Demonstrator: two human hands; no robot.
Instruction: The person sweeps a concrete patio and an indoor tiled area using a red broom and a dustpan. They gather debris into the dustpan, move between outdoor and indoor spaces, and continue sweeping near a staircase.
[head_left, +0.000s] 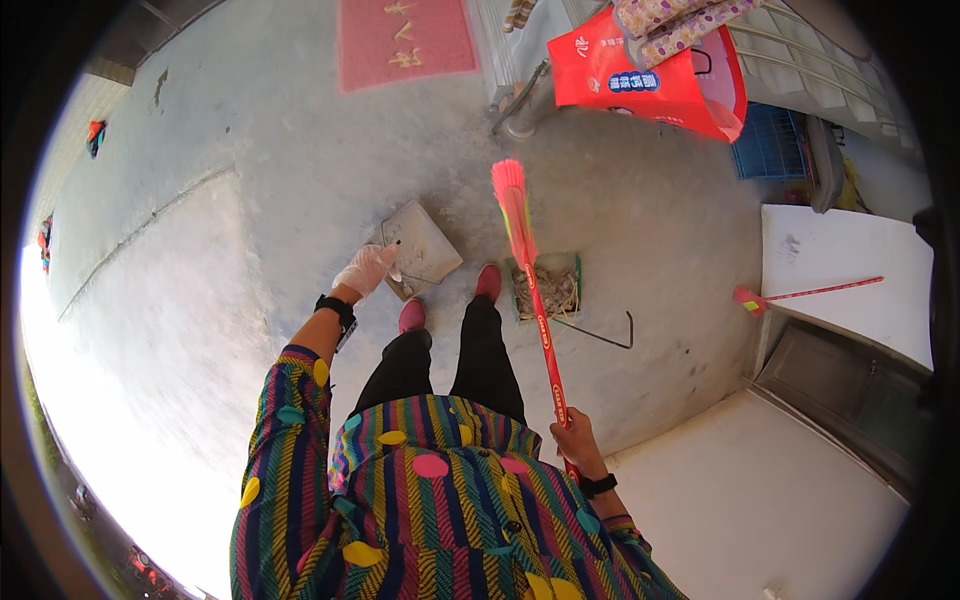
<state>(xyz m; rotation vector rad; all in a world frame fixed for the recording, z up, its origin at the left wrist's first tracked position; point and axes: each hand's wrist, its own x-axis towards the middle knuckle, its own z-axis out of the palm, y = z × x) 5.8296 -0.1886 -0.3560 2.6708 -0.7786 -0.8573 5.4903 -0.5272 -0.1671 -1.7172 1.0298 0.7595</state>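
My left hand (367, 268), in a thin clear glove, is closed at the near left edge of a grey, dusty square container (424, 244). The container's wire handle runs into my fingers. Whether the container touches the floor is unclear. My right hand (579, 444) is bare and grips the red handle of a broom (545, 341). Its pink-red bristle head points away from me, past my shoes. Beyond the broom handle sits a green dustpan (578, 279), filled with straw and grey debris (555, 289). A bent dark metal rod (596, 334) extends from it across the floor.
My pink shoes (488, 283) stand between the container and dustpan. A red bag (622, 79) with patterned cloth (679, 26) is ahead right, near a grey pipe (521, 124). A pink mat (409, 45) lies ahead. Right are a blue wire cage (772, 142) and another red broom (750, 301).
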